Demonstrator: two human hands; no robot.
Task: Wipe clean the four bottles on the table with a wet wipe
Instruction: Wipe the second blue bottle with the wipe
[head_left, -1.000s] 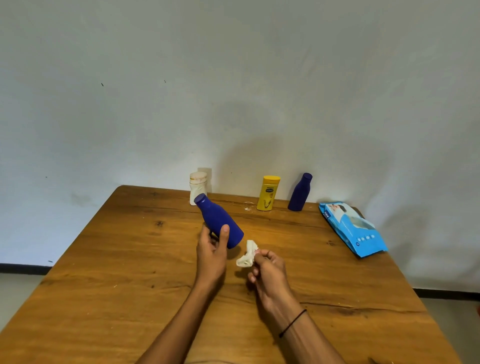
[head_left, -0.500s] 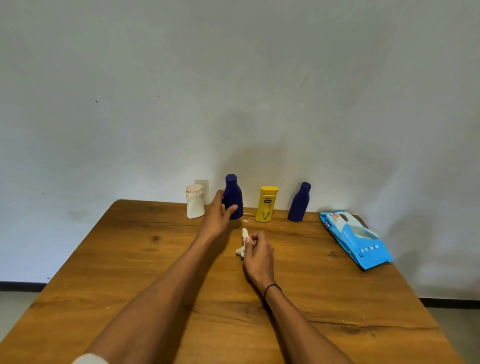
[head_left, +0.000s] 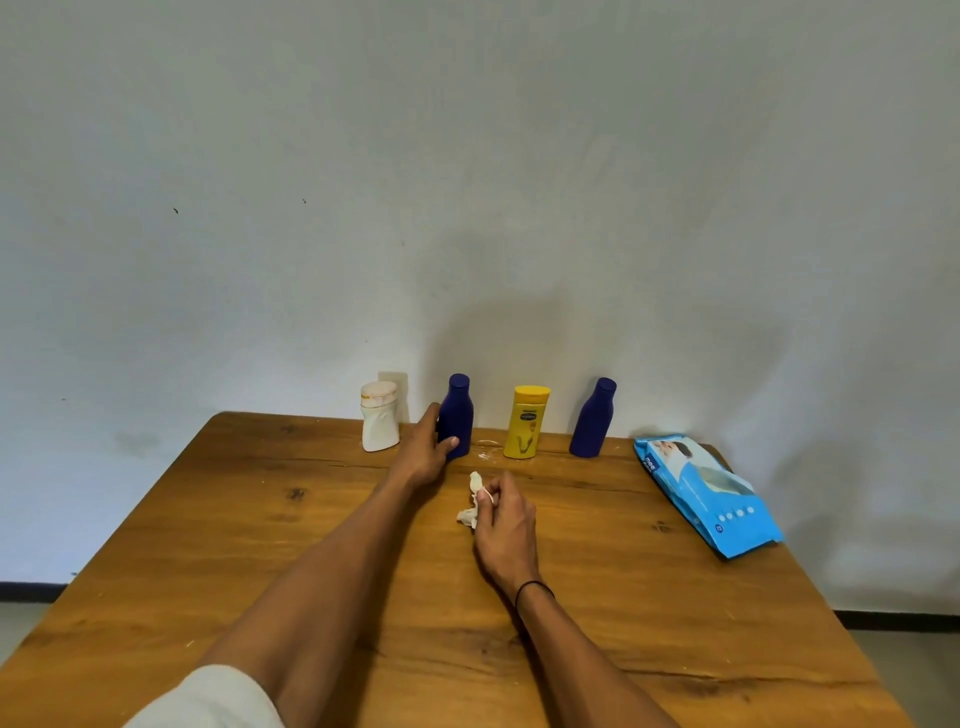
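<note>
Four bottles upright along the worktop's (head_left: 218, 545) far edge, left hand (head_left: 423, 452) wrapped round the left blue bottle (head_left: 457, 415), right hand (head_left: 501, 519) pinching a crumpled wet wipe (head_left: 471, 501) just above the wood, wipes packet (head_left: 701, 493) at right.

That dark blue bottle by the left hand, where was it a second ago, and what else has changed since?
A second ago the left hand held the blue bottle tilted above the table's middle. It now stands upright in the back row, between the white bottle and yellow bottle, the hand still around it. The right hand keeps the crumpled wipe. The other blue bottle and wipes pack stayed put.
</note>
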